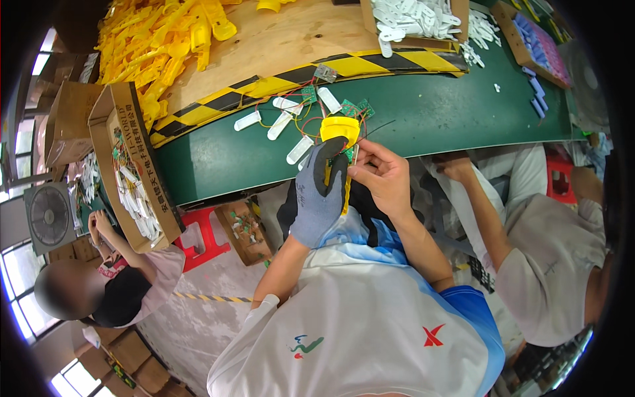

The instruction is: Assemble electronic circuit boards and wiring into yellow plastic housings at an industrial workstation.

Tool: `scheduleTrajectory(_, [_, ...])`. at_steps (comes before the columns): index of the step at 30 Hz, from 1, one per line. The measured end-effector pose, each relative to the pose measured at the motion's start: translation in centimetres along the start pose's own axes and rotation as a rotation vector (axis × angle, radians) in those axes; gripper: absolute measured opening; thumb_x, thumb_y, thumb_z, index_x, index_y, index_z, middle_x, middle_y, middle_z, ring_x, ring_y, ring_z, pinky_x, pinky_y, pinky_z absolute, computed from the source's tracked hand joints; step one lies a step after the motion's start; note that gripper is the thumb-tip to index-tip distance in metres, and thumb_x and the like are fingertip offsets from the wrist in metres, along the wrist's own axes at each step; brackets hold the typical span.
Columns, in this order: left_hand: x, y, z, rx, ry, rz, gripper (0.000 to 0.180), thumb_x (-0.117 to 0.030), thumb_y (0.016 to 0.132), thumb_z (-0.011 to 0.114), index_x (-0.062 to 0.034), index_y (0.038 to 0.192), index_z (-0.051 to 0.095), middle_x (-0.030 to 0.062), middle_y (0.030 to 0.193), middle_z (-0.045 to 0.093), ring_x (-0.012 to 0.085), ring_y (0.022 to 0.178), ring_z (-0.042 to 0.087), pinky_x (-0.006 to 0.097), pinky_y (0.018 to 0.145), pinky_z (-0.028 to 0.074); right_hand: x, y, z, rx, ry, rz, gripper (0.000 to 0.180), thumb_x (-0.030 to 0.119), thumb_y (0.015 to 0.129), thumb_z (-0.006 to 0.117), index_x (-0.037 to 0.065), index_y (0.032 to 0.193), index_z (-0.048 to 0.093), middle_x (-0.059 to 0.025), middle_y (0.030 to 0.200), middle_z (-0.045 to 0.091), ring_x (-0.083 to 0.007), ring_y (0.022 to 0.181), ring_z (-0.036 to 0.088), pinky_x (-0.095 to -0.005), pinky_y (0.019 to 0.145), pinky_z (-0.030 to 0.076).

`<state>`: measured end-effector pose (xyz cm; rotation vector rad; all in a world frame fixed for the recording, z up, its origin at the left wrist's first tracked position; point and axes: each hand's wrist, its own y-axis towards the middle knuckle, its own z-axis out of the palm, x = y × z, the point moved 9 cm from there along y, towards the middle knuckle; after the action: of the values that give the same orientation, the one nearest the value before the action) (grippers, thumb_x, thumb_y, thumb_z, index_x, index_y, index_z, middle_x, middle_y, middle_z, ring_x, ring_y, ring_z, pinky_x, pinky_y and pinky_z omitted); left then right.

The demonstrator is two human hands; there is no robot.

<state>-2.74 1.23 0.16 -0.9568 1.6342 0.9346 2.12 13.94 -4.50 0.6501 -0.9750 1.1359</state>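
My left hand (316,195), in a grey glove with black fingertips, is closed around a yellow plastic shell (339,127) at the table's near edge. A small green circuit board (348,155) shows at the shell, beside the gloved fingers. My bare right hand (385,177) meets it from the right, thumb and fingers pinched at the board; what sits between them is too small to make out. Just beyond lie several white plastic strips (280,126) joined by thin red and yellow wires to green boards (309,94).
Yellow plastic parts (165,53) are heaped on a wooden board (264,43) edged with striped tape. A carton of white pieces (423,20) stands at the back, a box of purple parts (539,43) far right. An open carton (169,198) is left; people sit on both sides.
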Motion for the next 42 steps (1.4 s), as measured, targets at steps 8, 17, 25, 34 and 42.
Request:
scheduleTrajectory(8, [-0.6,0.1,0.5,-0.029,0.026,0.010,0.032,-0.002,0.089,0.058,0.0004,0.121,0.057,0.0165,0.107,0.063,0.0279,0.098,0.063,0.035,0.085,0.049,0.1,-0.5,-0.5,-0.016,0.128,0.050,0.050,-0.014,0.079,0.070,-0.008,0.127,0.057,-0.0189,0.109,0.067,-0.0213,0.100,0.067,-0.0321,0.091,0.056])
scheduleTrajectory(17, [-1.6,0.5,0.6,0.036,0.117,0.005,0.032,0.000,0.086,0.060,-0.0012,0.118,0.057,0.0172,0.105,0.063,0.0308,0.094,0.064,0.036,0.080,0.050,2.3,-0.5,-0.1,0.036,-0.119,-0.045,0.045,-0.011,0.079,0.072,-0.006,0.122,0.062,-0.0196,0.117,0.066,-0.0194,0.099,0.068,-0.0302,0.085,0.057])
scheduleTrajectory(25, [-1.3,1.1,0.7,0.034,0.033,0.018,0.023,0.005,0.090,0.055,0.0008,0.113,0.057,0.0138,0.104,0.061,0.0217,0.094,0.060,0.032,0.084,0.048,3.2,-1.0,0.7,-0.055,-0.211,-0.179,0.042,-0.009,0.085,0.067,0.000,0.126,0.062,-0.0149,0.126,0.063,-0.0142,0.101,0.065,-0.0264,0.086,0.056])
scheduleTrajectory(34, [-1.5,2.4,0.6,0.043,-0.001,0.011,0.028,0.004,0.082,0.060,-0.0007,0.110,0.060,0.0167,0.096,0.061,0.0316,0.085,0.063,0.036,0.074,0.050,6.4,-0.1,1.7,-0.054,-0.604,-0.362,0.034,-0.004,0.083,0.070,-0.008,0.116,0.064,-0.0212,0.117,0.067,-0.0253,0.101,0.068,-0.0301,0.087,0.051])
scheduleTrajectory(42, [-3.2,3.0,1.2,0.015,-0.037,0.033,0.028,0.004,0.081,0.059,-0.0019,0.109,0.061,0.0180,0.095,0.062,0.0357,0.082,0.062,0.039,0.071,0.050,8.1,-0.1,1.8,-0.076,-0.678,-0.449,0.035,-0.011,0.082,0.066,-0.008,0.117,0.064,-0.0227,0.115,0.068,-0.0271,0.093,0.068,-0.0310,0.083,0.051])
